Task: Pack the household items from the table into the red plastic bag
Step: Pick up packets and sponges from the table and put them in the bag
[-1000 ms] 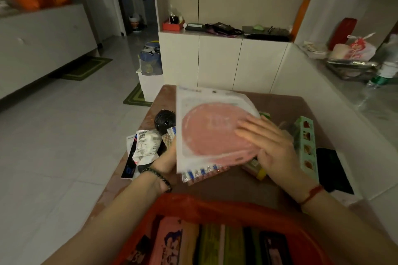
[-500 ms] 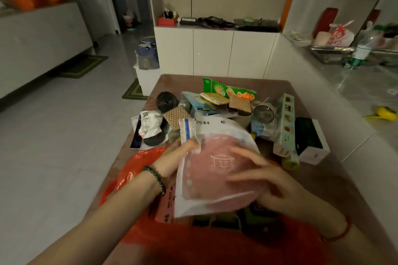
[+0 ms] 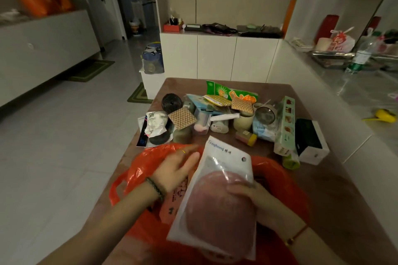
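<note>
The red plastic bag (image 3: 150,163) lies open at the table's near edge with flat packets inside. A white packet with a round pink pad (image 3: 217,204) stands tilted over the bag's mouth; my right hand (image 3: 256,202) grips its right edge. My left hand (image 3: 176,170) hovers over the bag's left rim, fingers spread, holding nothing and just left of the packet. Farther back on the brown table (image 3: 323,189) lies a heap of household items: a black roll (image 3: 171,103), checked cloths (image 3: 182,117), a green snack bag (image 3: 232,92), a tall green box (image 3: 285,125).
A black-and-white box (image 3: 310,141) sits at the table's right side beside a small green bottle (image 3: 290,160). A white counter (image 3: 355,97) runs along the right. White cabinets (image 3: 217,56) stand behind the table; tiled floor (image 3: 64,146) lies to the left.
The pink-pad packet has come down from above the table towards the bag's mouth. My left hand has let go of its edge and moved left; my right hand still holds it.
</note>
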The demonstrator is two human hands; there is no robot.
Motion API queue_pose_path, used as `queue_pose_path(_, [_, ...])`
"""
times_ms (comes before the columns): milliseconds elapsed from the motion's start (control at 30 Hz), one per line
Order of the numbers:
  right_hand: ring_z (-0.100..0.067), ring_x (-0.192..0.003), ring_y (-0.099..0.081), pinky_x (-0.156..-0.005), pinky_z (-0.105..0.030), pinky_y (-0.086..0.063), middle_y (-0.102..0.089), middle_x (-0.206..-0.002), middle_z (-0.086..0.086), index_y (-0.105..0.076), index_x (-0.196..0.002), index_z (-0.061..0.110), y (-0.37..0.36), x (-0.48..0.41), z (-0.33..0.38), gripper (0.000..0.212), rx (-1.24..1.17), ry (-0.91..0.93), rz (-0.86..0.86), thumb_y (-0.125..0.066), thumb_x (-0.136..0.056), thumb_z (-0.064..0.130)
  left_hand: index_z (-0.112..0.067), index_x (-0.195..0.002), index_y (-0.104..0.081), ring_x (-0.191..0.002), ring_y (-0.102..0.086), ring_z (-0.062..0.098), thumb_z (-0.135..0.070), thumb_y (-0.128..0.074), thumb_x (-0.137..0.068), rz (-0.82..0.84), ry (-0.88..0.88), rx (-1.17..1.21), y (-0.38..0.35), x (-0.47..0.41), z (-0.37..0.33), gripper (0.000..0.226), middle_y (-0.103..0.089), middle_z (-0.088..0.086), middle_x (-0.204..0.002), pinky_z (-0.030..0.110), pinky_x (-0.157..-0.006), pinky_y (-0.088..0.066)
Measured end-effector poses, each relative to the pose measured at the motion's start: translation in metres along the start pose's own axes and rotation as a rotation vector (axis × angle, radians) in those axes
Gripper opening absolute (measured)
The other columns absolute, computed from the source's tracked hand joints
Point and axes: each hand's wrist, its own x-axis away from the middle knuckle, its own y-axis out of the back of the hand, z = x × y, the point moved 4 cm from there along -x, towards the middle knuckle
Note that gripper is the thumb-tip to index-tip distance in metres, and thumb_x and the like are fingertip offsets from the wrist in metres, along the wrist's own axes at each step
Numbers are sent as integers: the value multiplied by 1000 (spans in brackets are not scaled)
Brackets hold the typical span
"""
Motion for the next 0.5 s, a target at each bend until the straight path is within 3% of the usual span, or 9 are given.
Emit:
queue_pose_path(67, [-24,-85,-73,-68,-29,-56,-75,-95,-13,-74,-97,10,2,-8,2,48,17,-71,-18,-82,-50,18,-25,-139,-34,-135,-34,23,-54,-41,-86,-141,12,-550,23,-12,24,61,-43,6,-143,40,-115,-24])
queue_pose_path(100, [-23,-84,-73,-69,-29,-56,-75,-94,-12,-75,-95,11,0,-13,2,45,51,-125,-4,-83,-51,20,-28,-143,-24,-140,-23,28,-58,-43,-84,-116,93,-731,32,-18,39,68,-33,7,-149,45,-117,-13])
queue_pose_path(167, [-22,-87,-72,-70,-29,-57,-75,-95,-11,-75,-96,10,-12,-24,0,38,153,-206,22,-83,-59,18,-30,-142,-24,-137,-28,29,-63,-45,-80,12,286,-819,46,-26,66,73,-36,9,-147,46,-115,-14])
queue_pose_path(267, [-15,-77,-73,-60,-21,-56,-76,-84,-4,-72,-92,13,-31,-45,1,28,290,-195,-70,-81,-66,18,-22,-120,-55,-105,-57,24,-60,-51,-80,98,395,-636,57,-34,82,55,-62,7,-116,37,-92,-46])
queue_pose_path(333, [-10,-67,-68,-51,-17,-51,-72,-74,2,-67,-84,18,-32,-58,5,22,353,-132,-215,-80,-67,20,-16,-96,-66,-86,-58,23,-50,-56,-82,-1,351,-438,63,-38,81,38,-65,7,-92,33,-77,-47])
queue_pose_path(433, [-13,-78,-62,-67,-21,-51,-68,-93,-1,-64,-94,18,-24,-77,9,20,351,-30,-387,-73,-76,19,-21,-66,-59,-67,-54,19,-36,-58,-85,-159,299,-159,72,-44,75,25,-57,-1,-65,31,-68,-42])
queue_pose_path(500, [-15,-87,-62,-78,-25,-53,-67,-107,-3,-63,-99,19,-32,-87,5,21,407,-42,-267,-70,-80,23,-27,-61,-57,-64,-56,15,-32,-58,-86,-187,285,-36,74,-48,71,26,-60,-4,-63,31,-70,-45])
